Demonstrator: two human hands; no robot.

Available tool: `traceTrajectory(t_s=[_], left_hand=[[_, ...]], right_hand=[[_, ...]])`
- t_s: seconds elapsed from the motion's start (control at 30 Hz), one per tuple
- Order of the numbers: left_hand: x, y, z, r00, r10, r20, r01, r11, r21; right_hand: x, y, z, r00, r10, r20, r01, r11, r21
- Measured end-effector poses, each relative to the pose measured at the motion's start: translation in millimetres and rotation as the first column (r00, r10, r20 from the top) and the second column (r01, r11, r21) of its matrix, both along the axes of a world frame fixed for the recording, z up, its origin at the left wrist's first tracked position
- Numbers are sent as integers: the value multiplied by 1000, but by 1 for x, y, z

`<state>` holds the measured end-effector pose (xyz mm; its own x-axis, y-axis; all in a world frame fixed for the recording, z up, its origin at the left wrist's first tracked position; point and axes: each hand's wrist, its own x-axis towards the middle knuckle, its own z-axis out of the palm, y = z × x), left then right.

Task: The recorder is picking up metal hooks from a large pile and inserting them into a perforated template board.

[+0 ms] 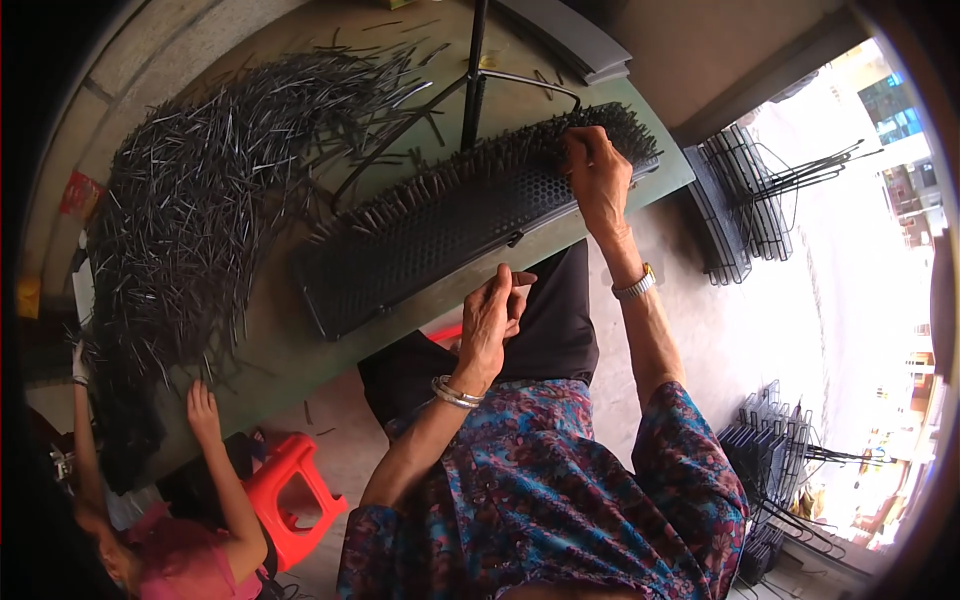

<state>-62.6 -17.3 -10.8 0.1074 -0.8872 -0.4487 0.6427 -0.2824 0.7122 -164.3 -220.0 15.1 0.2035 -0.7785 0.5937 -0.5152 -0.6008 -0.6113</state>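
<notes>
A long black perforated panel point(420, 240) lies slanted across the table, its far part crowded with short black sticks standing in the holes. My right hand point(600, 178) is over the panel's right part, its fingertips pinched at a black stick beside the standing rows. In front of the panel's near edge, apart from it, my left hand point(490, 322) hovers above my lap. Its lower fingers curl in while the index finger and thumb reach out; anything in the palm blends into the dark trousers. A big heap of loose black sticks point(210, 190) covers the table's left side.
A black metal frame point(472, 100) stands behind the panel. Another person's hand point(202, 408) rests at the table's near left edge. A red plastic stool point(295, 500) stands below it. Black wire racks point(745, 195) sit on the floor at right, near the bright doorway.
</notes>
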Motion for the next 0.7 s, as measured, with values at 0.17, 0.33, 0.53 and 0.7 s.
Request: traceTrajectory(t_s=[0.17, 0.33, 0.53, 0.7], left_hand=[[3, 2, -1, 1000, 11, -4, -11, 1000, -26], [5, 4, 1, 1000, 29, -9, -29, 1000, -12], [5, 5, 0, 1000, 25, -13, -25, 999, -24], [9, 8, 5, 1000, 19, 8, -19, 999, -39]], right_hand=[[-1, 1, 1, 999, -11, -32, 11, 1000, 22], [-1, 3, 5, 995, -11, -98, 11, 1000, -5], [-4, 4, 9, 992, 13, -127, -14, 1000, -6], [-7, 3, 15, 983, 65, -173, -64, 998, 14]])
